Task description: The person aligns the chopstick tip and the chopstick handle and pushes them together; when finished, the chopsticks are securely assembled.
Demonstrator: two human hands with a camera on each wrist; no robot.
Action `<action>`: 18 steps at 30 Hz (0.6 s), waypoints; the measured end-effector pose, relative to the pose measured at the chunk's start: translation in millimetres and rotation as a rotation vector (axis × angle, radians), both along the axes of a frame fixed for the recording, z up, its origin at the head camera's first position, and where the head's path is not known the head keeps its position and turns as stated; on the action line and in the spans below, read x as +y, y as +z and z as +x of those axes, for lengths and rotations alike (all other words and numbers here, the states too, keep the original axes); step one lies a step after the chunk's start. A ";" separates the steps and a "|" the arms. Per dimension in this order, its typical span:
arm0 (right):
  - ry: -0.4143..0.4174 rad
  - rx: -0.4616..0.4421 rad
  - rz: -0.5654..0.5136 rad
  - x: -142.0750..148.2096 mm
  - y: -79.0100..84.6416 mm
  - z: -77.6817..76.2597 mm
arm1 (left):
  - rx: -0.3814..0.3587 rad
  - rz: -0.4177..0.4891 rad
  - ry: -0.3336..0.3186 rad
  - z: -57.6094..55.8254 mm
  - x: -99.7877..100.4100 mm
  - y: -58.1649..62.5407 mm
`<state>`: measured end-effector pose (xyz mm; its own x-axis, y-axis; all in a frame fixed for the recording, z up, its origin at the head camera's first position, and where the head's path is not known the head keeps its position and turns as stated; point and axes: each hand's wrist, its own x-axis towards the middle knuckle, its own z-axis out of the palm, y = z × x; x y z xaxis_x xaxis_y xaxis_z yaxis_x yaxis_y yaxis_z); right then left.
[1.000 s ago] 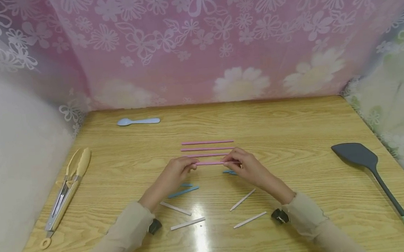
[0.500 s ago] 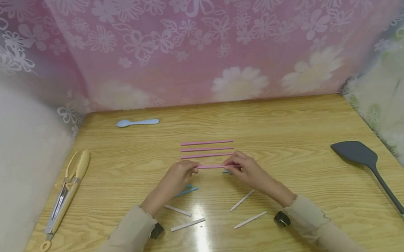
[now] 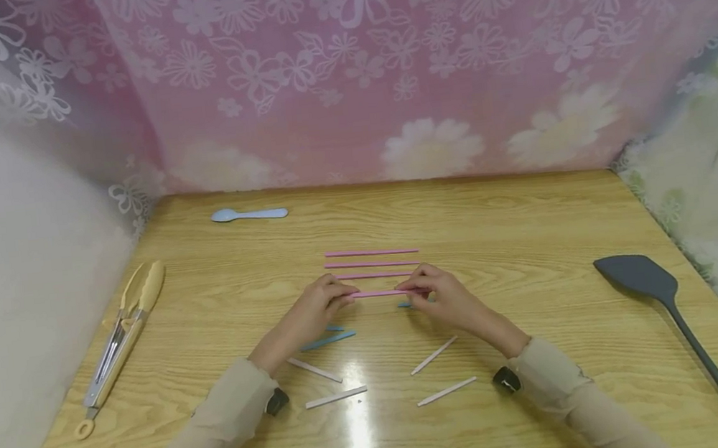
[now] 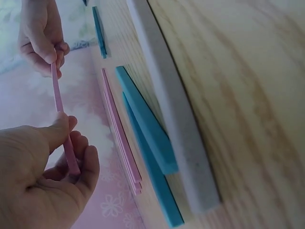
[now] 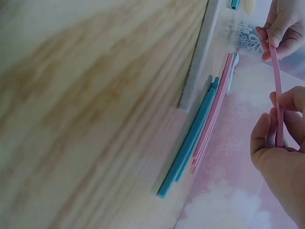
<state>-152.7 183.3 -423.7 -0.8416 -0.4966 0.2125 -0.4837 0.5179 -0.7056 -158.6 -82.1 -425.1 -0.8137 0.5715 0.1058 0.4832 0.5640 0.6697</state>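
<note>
Both of my hands pinch one thin pink stick [image 3: 377, 293], which I hold level above the table. My left hand [image 3: 316, 313] grips its left end between thumb and fingers, and my right hand [image 3: 442, 297] grips the right end. In the left wrist view the held pink stick [image 4: 57, 90] spans the two hands, apart from the tabletop. Just beyond it lie three pink sticks [image 3: 371, 252] in parallel rows. Blue sticks [image 3: 329, 341] lie beneath each hand, partly hidden. In the right wrist view two blue sticks [image 5: 188, 143] lie beside the pink ones.
Nearer my body, white sticks [image 3: 335, 398] lie slanted in pairs at left and right. Yellow-handled tongs [image 3: 122, 340] lie at the left, and a dark spatula [image 3: 639, 276] at the right. A light blue spoon [image 3: 250, 213] lies towards the back, before a pink floral curtain [image 3: 319, 76].
The held pink stick and both hands have shifted slightly towards my body, away from the three lying pink sticks. The view has swayed a little. Both hands keep their pinch.
</note>
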 end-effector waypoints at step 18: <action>-0.075 0.016 0.065 1.3 -4.0 -16.1 | 0.003 -0.007 0.079 -19.0 -10.9 -4.0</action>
